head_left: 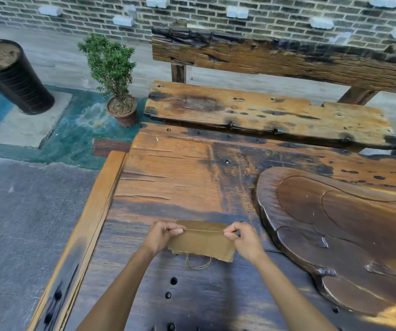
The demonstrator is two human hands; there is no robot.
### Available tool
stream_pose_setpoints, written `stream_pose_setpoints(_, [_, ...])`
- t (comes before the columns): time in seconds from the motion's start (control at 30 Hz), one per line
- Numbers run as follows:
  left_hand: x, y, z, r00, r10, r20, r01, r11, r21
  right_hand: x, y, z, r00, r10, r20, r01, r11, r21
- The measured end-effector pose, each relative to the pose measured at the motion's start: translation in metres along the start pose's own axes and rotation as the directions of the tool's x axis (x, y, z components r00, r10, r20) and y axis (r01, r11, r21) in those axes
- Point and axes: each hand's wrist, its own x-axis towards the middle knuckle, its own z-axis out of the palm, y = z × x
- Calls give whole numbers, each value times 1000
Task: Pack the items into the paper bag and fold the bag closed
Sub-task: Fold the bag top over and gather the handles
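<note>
A small brown paper bag (203,243) lies flat on the dark wooden table (182,177), its twine handle (198,265) sticking out at the near edge. My left hand (162,235) pinches the bag's left end at a crease line. My right hand (242,237) pinches the right end of the same crease. The upper part of the bag stands slightly raised along that fold between both hands. No loose items show on the table.
A large carved wooden tray (335,235) fills the table's right side. A rough wooden bench (263,113) stands beyond the far edge. On the floor at left stand a potted shrub (118,87) and a black ribbed bin (12,75).
</note>
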Motion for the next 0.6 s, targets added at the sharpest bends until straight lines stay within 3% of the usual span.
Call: stream_pose_setpoints(0.6, [0,-11,-7,999,13,45,-10,998,-58,5,20,1,998,36,-55,-36,999,7])
